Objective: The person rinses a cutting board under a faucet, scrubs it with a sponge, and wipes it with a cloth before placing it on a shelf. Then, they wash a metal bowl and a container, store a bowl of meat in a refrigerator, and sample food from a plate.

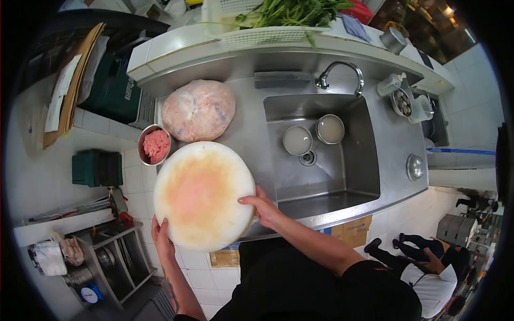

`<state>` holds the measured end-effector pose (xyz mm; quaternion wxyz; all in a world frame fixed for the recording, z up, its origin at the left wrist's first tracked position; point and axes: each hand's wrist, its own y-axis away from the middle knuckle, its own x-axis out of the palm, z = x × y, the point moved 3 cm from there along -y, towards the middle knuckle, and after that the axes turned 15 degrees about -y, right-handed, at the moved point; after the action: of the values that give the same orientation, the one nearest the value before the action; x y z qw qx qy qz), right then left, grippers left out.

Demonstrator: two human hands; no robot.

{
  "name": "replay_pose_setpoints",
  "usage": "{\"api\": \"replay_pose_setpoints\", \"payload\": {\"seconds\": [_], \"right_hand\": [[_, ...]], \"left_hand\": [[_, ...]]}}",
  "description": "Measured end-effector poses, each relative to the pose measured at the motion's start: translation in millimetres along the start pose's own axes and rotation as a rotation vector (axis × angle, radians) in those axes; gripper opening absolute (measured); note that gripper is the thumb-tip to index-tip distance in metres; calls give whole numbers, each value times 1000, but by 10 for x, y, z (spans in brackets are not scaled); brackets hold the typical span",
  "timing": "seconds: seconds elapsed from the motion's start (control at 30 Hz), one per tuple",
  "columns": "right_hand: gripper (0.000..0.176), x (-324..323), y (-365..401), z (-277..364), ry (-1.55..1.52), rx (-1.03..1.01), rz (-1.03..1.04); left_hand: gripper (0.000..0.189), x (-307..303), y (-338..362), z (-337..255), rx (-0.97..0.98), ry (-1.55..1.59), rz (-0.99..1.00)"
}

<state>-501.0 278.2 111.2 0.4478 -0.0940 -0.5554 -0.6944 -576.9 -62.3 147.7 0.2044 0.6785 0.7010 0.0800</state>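
A thick round white chopping board (203,195), stained orange and pink in its middle, is held between my two hands over the front left of the steel counter. My left hand (162,235) grips its lower left edge, thumb on top. At its right edge my right hand (259,207) is closed, thumb on the upper face and fingers partly hidden beneath. Just beyond the board lies a tied clear plastic bag of pale pink meat (198,111). Left of the board stands a metal bowl of minced meat (156,146).
Right of the board is a steel sink (348,187) holding two round containers of cloudy liquid (297,140), under a curved faucet (342,65). Leafy greens (289,13) fill a white basket on the back ledge. A metal lid (414,167) lies at right. People (428,278) are at lower right.
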Motion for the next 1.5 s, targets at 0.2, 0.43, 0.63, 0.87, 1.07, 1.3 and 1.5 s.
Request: {"api": "replay_pose_setpoints", "payload": {"seconds": [0.2,0.43,0.63,0.87,1.07,1.3,1.5], "right_hand": [[69,-938,-1,766,-123,-107,86],[70,-1573,-293,1807,-193,-203,87],[65,-1820,-593,2333,-171,-268,84],[66,-2057,-1008,2922,-93,-282,98],[70,-1773,-892,3480,756,-1404,-401],[61,-1508,-1402,3690,1295,-907,-53],[48,-1760,-968,3547,1200,-934,-22]], "left_hand": [[40,1123,282,-140,102,-115,-40],[39,2487,-237,-121,116,-130,11],[46,3247,-728,-47,149,-176,106],[51,3872,-891,143,372,-387,-227],[56,3926,-940,128,427,-293,-271],[49,3919,-930,-2,455,-245,-223],[47,3800,-1043,-145,554,-360,-205]]}}
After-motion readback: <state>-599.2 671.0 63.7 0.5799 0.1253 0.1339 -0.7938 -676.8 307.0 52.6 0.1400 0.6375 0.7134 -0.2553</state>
